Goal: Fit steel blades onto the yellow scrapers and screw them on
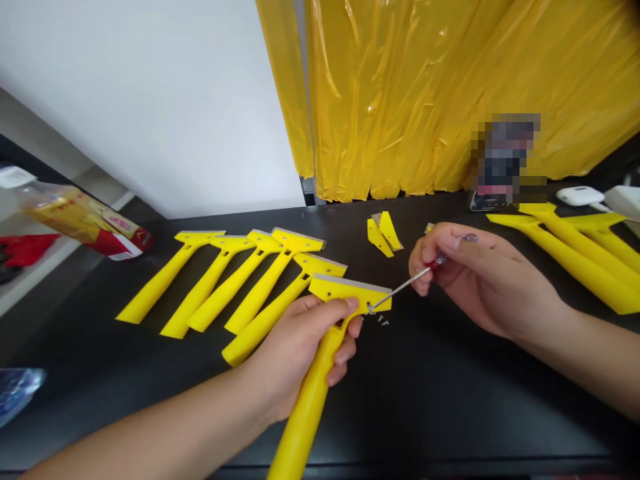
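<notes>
Fingers of the left hand (300, 340) are wrapped about the neck of a yellow scraper (313, 393), the thumb pressed flat on its head. Fingers of the right hand (463, 273) pinch a screwdriver (406, 287) by its handle, with the thumb along the grip. Scraper and screwdriver meet above the desk (440, 407), near the middle of the view; the tip stands at a small screw (371, 309) at the right-hand hole of the head. Step in hand is judged to be the turning of this screw; whether it is being driven or backed out cannot be told. Next move appears to call for a steady head, the tip aligned with the screw, and a controlled turn. Risk noted: the shaft meets the head at a slant, so the tip could slip.

Materials: the scraper is smooth, satin yellow, seemingly plastic or coated, with a tapering handle and a wide, flat head edged by a straight grey blade (350, 285). The screwdriver has a slim, bright metal shaft and a translucent handle, reddish near the shaft. Small metallic loose screws (382, 321) lie on the dark, matte desk, just beyond the held head. Five similar scrapers (229, 291) lie to the left; two angular, flat yellow plates (391, 231) lie farther back. Glossy, creased yellow sheeting (400, 100) hangs behind.
</notes>
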`<action>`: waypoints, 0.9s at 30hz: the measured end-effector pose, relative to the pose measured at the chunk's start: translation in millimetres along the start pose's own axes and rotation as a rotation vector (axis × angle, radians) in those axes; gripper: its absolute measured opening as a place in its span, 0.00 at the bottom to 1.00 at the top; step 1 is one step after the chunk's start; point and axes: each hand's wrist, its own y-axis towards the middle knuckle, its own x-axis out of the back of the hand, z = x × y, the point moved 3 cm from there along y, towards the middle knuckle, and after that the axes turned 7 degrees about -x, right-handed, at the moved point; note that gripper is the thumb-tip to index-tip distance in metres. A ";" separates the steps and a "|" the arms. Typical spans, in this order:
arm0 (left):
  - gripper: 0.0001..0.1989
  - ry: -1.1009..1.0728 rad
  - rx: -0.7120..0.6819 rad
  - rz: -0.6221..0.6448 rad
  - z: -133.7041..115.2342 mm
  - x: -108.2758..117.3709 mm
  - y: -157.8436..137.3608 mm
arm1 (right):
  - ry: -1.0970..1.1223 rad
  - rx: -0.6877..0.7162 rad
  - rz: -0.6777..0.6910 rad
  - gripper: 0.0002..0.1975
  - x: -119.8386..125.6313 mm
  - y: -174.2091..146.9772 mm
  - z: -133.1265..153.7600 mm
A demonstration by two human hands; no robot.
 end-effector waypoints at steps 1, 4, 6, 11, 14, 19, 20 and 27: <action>0.13 0.002 0.008 0.005 0.0 0.1 0.2 | 0.005 0.004 0.000 0.14 0.7 0.7 -0.2; 0.13 -0.003 0.034 0.025 0.2 -0.1 -0.2 | 0.022 0.008 -0.004 0.13 2.1 2.7 -1.1; 0.13 -0.015 0.047 0.029 0.0 -0.2 -0.7 | 0.027 0.008 -0.006 0.13 2.6 3.3 -1.4; 0.15 -0.019 0.086 0.058 -0.5 -0.2 -0.3 | 0.027 0.013 -0.002 0.13 2.6 3.4 -1.2; 0.15 -0.014 0.098 0.068 -0.5 0.5 -0.1 | 0.026 0.018 0.004 0.12 2.8 3.4 -1.1; 0.14 -0.020 0.097 0.054 -0.1 1.7 0.3 | 0.035 0.031 0.026 0.12 3.6 2.8 -1.1; 0.14 -0.022 0.097 0.054 0.0 1.8 0.5 | 0.032 0.035 0.031 0.12 3.7 2.6 -1.1; 0.14 -0.011 0.090 0.050 -0.8 1.3 0.1 | 0.005 0.049 0.043 0.11 4.8 2.5 -0.6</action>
